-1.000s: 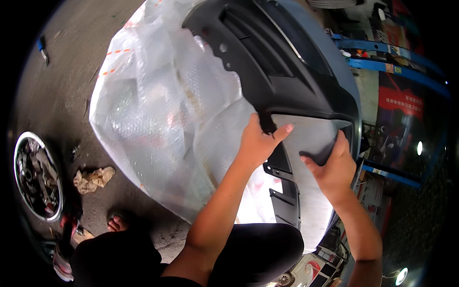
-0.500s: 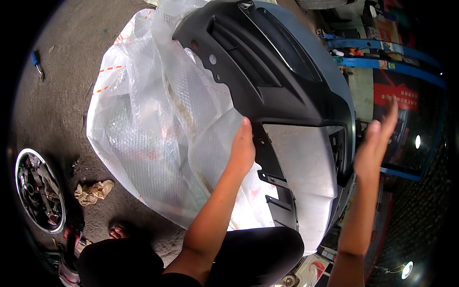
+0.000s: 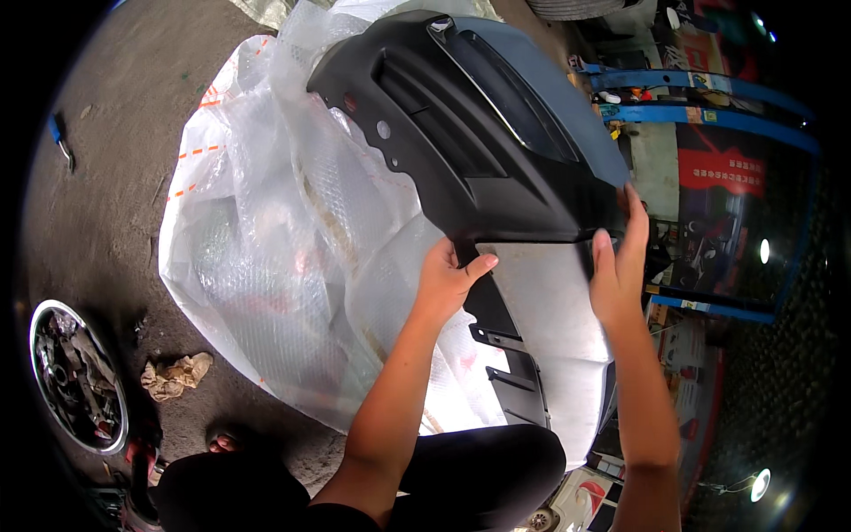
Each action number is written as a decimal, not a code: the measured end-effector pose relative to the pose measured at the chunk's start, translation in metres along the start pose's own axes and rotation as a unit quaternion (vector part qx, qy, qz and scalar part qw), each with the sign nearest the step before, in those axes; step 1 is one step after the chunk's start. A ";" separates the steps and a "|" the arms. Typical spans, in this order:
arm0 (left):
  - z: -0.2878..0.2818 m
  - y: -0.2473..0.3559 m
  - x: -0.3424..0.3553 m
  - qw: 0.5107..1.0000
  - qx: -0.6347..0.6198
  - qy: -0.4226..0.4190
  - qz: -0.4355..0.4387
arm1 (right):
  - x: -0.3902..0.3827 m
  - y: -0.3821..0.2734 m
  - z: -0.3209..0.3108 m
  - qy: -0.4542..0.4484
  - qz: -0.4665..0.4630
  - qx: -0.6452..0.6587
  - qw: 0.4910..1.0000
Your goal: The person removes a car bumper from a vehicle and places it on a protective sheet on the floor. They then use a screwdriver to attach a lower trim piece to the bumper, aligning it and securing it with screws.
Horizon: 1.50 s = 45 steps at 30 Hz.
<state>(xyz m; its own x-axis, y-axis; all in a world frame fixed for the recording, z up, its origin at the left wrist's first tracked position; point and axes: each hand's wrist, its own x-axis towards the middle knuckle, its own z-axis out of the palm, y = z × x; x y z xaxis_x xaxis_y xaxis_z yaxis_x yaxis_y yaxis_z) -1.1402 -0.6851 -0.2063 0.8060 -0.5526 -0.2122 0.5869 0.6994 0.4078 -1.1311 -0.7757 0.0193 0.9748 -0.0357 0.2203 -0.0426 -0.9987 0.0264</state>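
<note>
A black bumper [image 3: 470,168] with a blue-grey outer skin [image 3: 554,93] lies on bubble wrap and white sheeting [image 3: 266,248]. A silver metal panel [image 3: 545,328] sits against its lower part. My left hand [image 3: 448,284] grips that panel’s upper left edge, thumb on the metal and fingers at the black plastic. My right hand [image 3: 616,275] is at the panel’s right edge, against the bumper, with fingers stretched up along the side; part of that edge is hidden behind it.
A metal rim full of parts [image 3: 78,377], crumpled paper [image 3: 175,374] and a blue-handled tool [image 3: 62,142] are on the floor at left. Blue metal rails [image 3: 674,113], a red banner [image 3: 720,173] and clutter stand at right. My knee is below, a tyre [image 3: 576,7] at top.
My right hand lifted away from the panel, rose to the right, then came back against its edge. My left hand shifted slightly and its thumb is on the panel again.
</note>
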 end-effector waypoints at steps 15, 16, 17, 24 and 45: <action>0.003 -0.010 0.007 0.997 -0.051 0.046 0.019 | -0.127 0.023 -0.056 -0.100 0.177 -0.022 0.979; 0.005 -0.011 0.006 0.997 -0.056 0.046 0.019 | -0.131 0.023 -0.054 -0.079 0.174 -0.012 0.982; 0.008 -0.011 0.006 0.997 -0.058 0.046 0.026 | -0.131 0.023 -0.051 -0.058 0.169 -0.003 0.984; 0.004 -0.021 0.000 0.998 0.023 0.042 0.048 | -0.135 0.033 -0.041 -0.019 0.111 -0.011 0.994; 0.058 -0.260 -0.191 0.959 -0.155 0.009 -0.238 | -0.335 0.076 -0.103 0.001 0.074 -0.171 0.982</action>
<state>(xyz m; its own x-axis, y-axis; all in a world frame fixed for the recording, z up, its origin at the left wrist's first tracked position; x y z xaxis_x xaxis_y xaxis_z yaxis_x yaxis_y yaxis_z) -1.4514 -0.7875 -0.2202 0.4410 -0.8366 -0.3248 0.8809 0.4728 -0.0218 -1.4834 -0.8359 0.0476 0.9519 -0.1802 0.2479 -0.2559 -0.9124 0.3194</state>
